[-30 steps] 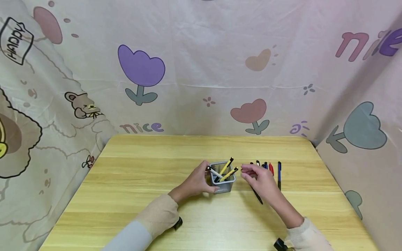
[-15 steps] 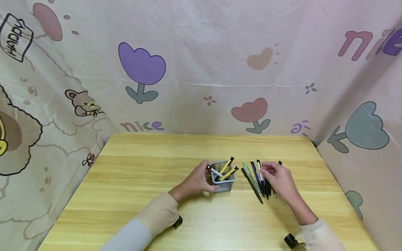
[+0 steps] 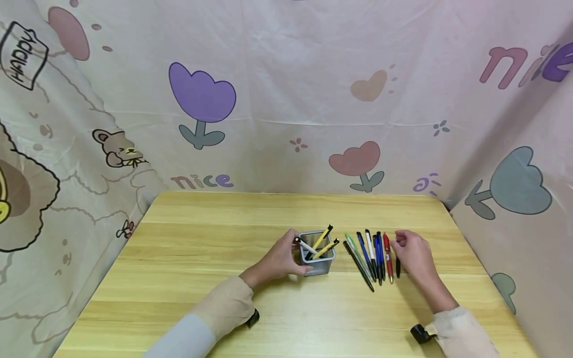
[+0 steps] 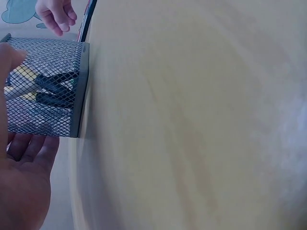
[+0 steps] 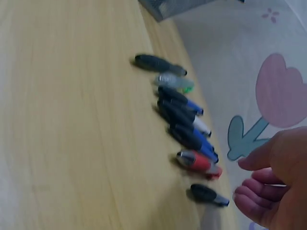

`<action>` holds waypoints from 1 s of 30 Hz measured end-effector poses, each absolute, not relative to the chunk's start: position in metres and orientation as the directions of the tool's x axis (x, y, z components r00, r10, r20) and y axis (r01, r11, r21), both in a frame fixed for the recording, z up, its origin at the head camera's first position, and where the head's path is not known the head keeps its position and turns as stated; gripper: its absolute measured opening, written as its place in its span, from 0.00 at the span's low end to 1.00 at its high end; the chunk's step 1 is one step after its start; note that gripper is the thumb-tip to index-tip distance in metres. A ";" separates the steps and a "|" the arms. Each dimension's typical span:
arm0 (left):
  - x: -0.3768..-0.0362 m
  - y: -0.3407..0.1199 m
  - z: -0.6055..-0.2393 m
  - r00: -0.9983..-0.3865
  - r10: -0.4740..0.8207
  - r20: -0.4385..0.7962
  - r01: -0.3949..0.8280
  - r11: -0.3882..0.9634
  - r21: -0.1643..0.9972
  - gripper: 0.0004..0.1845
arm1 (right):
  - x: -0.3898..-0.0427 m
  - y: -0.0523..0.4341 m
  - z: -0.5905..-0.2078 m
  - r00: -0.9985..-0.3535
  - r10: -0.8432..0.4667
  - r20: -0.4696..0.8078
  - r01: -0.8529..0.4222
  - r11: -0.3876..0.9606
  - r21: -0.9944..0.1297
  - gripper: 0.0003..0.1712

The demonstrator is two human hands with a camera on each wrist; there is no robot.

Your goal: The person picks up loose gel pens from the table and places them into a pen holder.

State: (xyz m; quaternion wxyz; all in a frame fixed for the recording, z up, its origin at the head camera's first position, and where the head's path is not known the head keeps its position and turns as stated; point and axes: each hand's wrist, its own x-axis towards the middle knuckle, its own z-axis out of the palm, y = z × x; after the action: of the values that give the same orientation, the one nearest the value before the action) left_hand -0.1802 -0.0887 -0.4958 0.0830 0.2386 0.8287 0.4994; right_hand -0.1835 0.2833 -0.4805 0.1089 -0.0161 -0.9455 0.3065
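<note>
A grey mesh pen holder (image 3: 319, 258) stands mid-table with two yellow pens (image 3: 323, 239) and a white one (image 3: 306, 245) in it. My left hand (image 3: 282, 258) holds it from the left, thumb at the rim and fingers under the near side; the left wrist view shows the palm (image 4: 24, 182) against the mesh (image 4: 48, 86). Right of the holder, several pens (image 3: 371, 256) lie in a row. My right hand (image 3: 411, 252) hovers at the row's right end with loosely curled, empty fingers (image 5: 254, 194) beside the last dark pen (image 5: 207, 194), next to a red pen (image 5: 196, 162).
The wooden table (image 3: 201, 258) is walled on three sides by a printed cloth backdrop (image 3: 286, 99). Black wrist straps (image 3: 252, 318) show near the front edge on both forearms. Bare wood stretches left of the holder and towards the back.
My right hand has moved from beside the holder rightwards across the pen row to its right end, uncovering the pens. The left hand and the holder have stayed put.
</note>
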 end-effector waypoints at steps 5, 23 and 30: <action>-0.181 -0.089 -0.496 -0.872 0.478 0.103 0.310 0.379 0.872 0.37 | -0.189 0.292 -0.484 -0.984 0.114 0.139 0.027 0.857 -0.514 0.27; -0.180 -0.089 -0.499 -0.866 0.486 0.123 0.326 0.360 0.874 0.36 | -0.200 0.303 -0.476 -0.988 0.125 -0.093 0.153 0.894 -0.422 0.27; -0.179 -0.089 -0.496 -0.865 0.489 0.111 0.314 0.356 0.880 0.35 | -0.199 0.305 -0.471 -0.986 0.131 -0.104 0.164 0.878 -0.449 0.31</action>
State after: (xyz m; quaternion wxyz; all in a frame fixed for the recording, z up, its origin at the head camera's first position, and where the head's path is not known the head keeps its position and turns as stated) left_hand -0.1788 -0.0889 -0.4964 0.0853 0.2451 0.8188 0.5120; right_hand -0.1993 0.3046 -0.4712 -0.0351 -0.0762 -0.9685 0.2345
